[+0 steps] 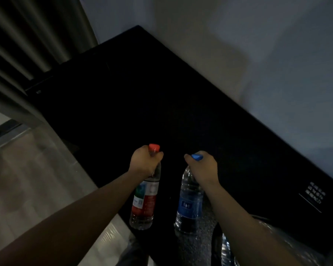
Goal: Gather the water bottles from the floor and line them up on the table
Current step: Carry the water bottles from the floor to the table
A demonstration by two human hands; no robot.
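Grips the neck of the red-capped bottle [145, 204] with the left hand [145, 162], fingers curled tight just under the red cap [154, 147]. Holds the blue-capped bottle [188, 204] in the same way with the right hand [203, 167], fingers closed round the neck, so that only a part of the blue cap [197, 157] shows beside the knuckles. Carries both bottles upright, side by side but not touching, at the near edge of the dark tabletop [142, 93]. Cannot tell whether the bases rest on it or hang in the air.

Shows a red, white and green label on the first bottle and a blue label on the second, both of clear plastic.

Behind the tabletop, a pale wall [258, 45]. To the left, a pleated curtain [27, 35], and below it a light floor [27, 179]. On the right part of the tabletop, some white print [315, 192], too blurred to read. At the bottom right, beside the right forearm, what looks like more clear bottles under plastic wrap [296, 244].
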